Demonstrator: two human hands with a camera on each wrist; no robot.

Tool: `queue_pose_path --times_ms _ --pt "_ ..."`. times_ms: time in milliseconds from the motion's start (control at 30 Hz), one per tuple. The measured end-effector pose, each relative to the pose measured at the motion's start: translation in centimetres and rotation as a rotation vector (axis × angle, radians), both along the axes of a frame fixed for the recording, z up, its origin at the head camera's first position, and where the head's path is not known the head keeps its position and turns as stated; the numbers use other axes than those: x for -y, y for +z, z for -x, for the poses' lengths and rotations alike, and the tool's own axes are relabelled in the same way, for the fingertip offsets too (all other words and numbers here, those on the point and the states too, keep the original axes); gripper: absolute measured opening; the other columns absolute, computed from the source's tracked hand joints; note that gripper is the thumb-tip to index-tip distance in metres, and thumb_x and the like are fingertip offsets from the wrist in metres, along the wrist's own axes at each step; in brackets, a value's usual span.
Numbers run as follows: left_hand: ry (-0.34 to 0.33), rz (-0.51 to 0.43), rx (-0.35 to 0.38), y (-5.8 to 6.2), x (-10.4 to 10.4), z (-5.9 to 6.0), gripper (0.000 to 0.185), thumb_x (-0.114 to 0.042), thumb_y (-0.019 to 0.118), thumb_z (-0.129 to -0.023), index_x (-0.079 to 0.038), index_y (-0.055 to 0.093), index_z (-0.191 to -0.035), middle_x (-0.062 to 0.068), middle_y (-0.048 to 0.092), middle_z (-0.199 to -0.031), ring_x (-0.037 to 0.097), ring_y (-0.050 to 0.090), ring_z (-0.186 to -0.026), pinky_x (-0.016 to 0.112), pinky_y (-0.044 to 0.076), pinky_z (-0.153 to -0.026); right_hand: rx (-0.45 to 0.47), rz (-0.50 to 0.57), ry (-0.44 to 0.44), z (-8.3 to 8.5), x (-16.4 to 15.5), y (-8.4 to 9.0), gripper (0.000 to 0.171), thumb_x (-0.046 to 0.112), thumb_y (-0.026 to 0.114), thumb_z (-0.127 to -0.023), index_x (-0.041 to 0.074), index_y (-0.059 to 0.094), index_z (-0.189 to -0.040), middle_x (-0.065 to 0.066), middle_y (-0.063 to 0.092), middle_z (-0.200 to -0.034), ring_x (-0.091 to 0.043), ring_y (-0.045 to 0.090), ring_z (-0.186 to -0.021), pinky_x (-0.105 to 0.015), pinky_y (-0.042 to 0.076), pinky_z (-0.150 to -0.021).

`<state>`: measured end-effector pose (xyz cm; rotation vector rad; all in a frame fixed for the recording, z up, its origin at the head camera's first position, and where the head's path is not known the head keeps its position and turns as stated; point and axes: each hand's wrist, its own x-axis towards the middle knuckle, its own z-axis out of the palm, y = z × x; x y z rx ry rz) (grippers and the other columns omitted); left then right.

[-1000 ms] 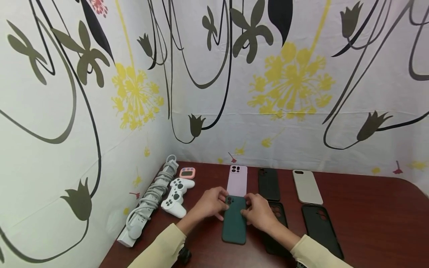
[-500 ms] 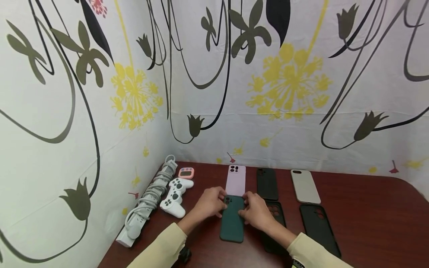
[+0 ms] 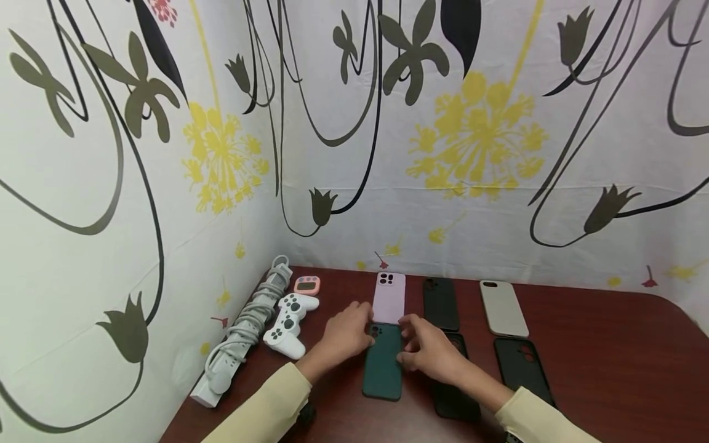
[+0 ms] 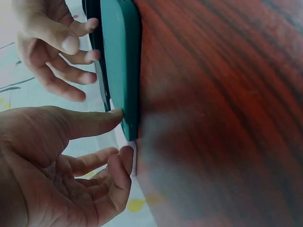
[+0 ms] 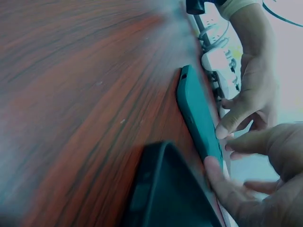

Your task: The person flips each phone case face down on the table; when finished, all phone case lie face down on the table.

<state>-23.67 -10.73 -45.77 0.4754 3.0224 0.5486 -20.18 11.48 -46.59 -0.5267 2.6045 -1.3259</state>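
Note:
A dark green phone case (image 3: 383, 372) lies back up on the table, its camera cutouts at the far end, just below a lilac phone case (image 3: 389, 301). My left hand (image 3: 346, 333) is at its upper left; in the left wrist view the thumb (image 4: 102, 123) touches the case edge and the fingers bend loosely past its end. On the other side is my right hand (image 3: 434, 354), fingers loosely bent and spread. In the right wrist view a right fingertip (image 5: 213, 165) meets the green edge. Neither hand grips the case.
To the right lie a black case (image 3: 441, 306), a cream case (image 3: 505, 309) and two more black cases, one (image 3: 455, 397) partly under the right forearm. At left are a white game controller (image 3: 290, 326), a pink timer (image 3: 307, 285) and a power strip (image 3: 244, 338) wrapped in cord.
The green case stays almost in place against the lilac one. My right fingers have loosened and drawn slightly right of its edge, and my left hand has shifted a little up along the corner.

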Motion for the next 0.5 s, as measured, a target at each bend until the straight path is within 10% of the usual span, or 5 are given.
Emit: queue_pose_path --times_ms 300,500 --pt "-0.104 0.088 -0.055 0.8 -2.4 -0.5 0.063 -0.033 0.087 -0.088 -0.015 0.061 -0.142 0.007 0.064 -0.126 0.013 0.063 -0.095 0.031 0.058 -0.069 -0.128 -0.105 -0.022 -0.6 -3.1 0.0 0.037 0.014 0.08 -0.095 0.011 0.066 -0.128 -0.006 0.066 -0.115 -0.009 0.061 -0.087 -0.023 0.054 -0.068" --pt "-0.186 -0.02 0.034 0.8 -4.9 -1.1 0.062 -0.043 0.084 -0.091 -0.015 0.06 -0.142 0.002 0.067 -0.117 0.009 0.061 -0.087 0.026 0.055 -0.07 -0.14 -0.148 -0.125 -1.3 -5.4 0.0 0.039 0.014 0.081 -0.094 0.009 0.066 -0.13 -0.006 0.067 -0.115 -0.009 0.061 -0.085 -0.023 0.053 -0.067"
